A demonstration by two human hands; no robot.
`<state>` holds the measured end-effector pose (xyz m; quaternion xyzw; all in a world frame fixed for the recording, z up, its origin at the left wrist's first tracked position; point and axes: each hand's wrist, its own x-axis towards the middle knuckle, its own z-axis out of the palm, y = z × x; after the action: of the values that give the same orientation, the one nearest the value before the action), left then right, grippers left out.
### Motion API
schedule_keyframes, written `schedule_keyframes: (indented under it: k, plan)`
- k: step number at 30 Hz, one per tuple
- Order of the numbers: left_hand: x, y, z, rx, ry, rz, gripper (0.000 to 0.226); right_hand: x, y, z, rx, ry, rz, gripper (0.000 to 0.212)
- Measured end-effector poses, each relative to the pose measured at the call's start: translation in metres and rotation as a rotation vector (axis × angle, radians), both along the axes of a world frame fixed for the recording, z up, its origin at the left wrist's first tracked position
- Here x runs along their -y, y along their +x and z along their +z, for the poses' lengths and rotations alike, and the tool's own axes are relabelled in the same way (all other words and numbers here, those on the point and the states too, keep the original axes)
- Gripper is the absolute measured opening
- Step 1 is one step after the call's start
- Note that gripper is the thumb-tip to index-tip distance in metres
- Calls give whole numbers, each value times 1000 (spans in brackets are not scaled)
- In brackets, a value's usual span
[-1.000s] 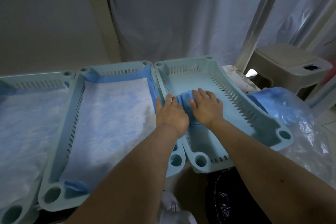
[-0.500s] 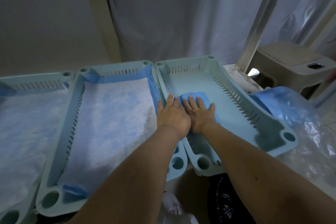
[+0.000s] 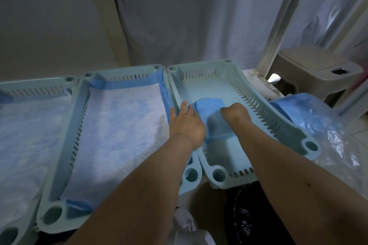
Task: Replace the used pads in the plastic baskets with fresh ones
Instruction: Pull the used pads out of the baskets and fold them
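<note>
A: Folded pad (image 3: 214,117), blue, partly opened. Lies on the floor of the right basket (image 3: 278,123), about mid-length, nearer the left wall. Bare plastic beyond it and nearer the wearer.

B: Long axis?

A: Runs with the basket's length, away from the body. Folded bulk at the far end, loose edge at the near end.

B: Hands?

A: Right hand (image 3: 236,114) sits on the pad's right side, fingers curled under and closed on the material, it seems; fingertips hidden, so the exact pinch I cannot tell. Left hand (image 3: 187,125) lies flat, fingers spread, over the shared rim, its fingertips just touching the pad's left edge. Holds nothing.

B: Which leads the unfold?

A: My guess is the right; it is already on the pad. The fold likely opens toward the far wall and sideways to the slotted right wall.

B: Surroundings?

A: Middle basket (image 3: 83,117) already lined with a white-faced pad (image 3: 123,125). Left basket (image 3: 39,87) lined too. A bag of blue pads (image 3: 298,111) just right of the working basket.
</note>
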<state>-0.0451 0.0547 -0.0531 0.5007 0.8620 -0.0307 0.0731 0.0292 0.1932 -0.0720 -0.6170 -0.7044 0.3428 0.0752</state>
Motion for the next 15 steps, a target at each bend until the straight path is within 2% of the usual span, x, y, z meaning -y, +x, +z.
schedule_keyframes:
  k: [3, 8, 12, 15]
  plan:
    - [0, 0, 0, -1, 4, 0, 55, -1, -2, 3, -45, -96, -6, 33]
    - [-1, -1, 0, -13, -4, 2, 54, -4, -3, 6, -82, -109, 33, 44]
    - [0, 0, 2, -13, -1, -9, 53, -17, 12, 11, -258, -171, -5, 51]
    - [0, 1, 3, -17, -6, -9, 53, -26, 33, 9, -290, -287, 2, 63]
